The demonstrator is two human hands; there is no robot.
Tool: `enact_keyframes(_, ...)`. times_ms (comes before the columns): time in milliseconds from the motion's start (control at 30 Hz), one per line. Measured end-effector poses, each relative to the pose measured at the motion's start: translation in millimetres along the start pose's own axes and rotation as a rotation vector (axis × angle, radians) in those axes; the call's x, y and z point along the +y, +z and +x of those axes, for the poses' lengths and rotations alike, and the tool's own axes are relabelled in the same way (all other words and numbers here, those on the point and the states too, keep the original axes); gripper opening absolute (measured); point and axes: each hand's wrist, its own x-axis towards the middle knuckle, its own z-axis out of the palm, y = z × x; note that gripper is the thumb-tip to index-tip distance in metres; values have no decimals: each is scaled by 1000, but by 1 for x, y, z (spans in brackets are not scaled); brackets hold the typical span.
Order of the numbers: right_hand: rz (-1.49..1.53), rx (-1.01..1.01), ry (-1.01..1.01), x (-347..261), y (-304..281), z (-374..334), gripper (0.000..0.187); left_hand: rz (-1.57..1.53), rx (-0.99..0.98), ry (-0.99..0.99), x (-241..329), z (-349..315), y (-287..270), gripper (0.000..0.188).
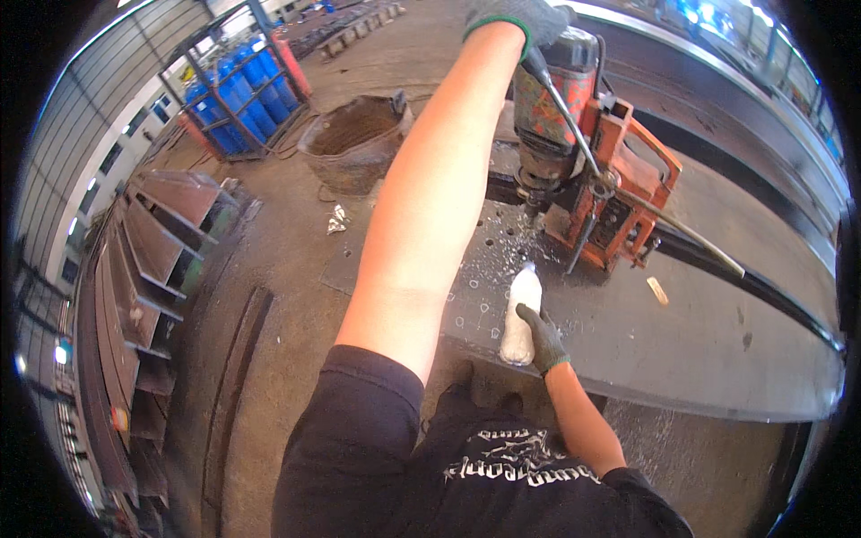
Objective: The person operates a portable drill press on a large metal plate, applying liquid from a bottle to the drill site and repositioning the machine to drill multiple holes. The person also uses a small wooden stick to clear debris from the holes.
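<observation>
Apparent step: drilling. Right hand (pixel 542 337) grips bottle (pixel 522 305) at near edge of plate (pixel 700 345); left hand (pixel 516 14), closure unclear. Next likely requires lever (pixel 571 121) pressure.

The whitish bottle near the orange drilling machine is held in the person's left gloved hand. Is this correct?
Not quite: the head view shows the whitish bottle near the orange drilling machine held in the right gloved hand. The left gloved hand is at the picture's top edge.
</observation>
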Motion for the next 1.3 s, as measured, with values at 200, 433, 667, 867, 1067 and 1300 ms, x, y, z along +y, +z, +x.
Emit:
enact_keyframes(200, 83, 4, 87, 1, 10, 2, 63, -74, -174, 22, -9, 11, -19, 76)
enact_keyframes(433, 86, 30, 121, 5, 11, 2, 61, -12, -98, 100, -22, 23, -7, 73)
enact_keyframes(667, 37, 63, 110, 7, 13, -3, 67, 115, 0, 65, 0, 4, -14, 61)
enact_keyframes(867, 6, -27, 61, 9, 20, -5, 68, 41, 306, 315, -31, 11, -10, 54)
enact_keyframes(1067, 133, 57, 98, 20, 3, 5, 70, 56, -96, 87, 11, -4, -25, 54)
enact_keyframes(1300, 118, 29, 107, 12, 3, -1, 72, 128, -70, 82, 24, 2, -18, 60)
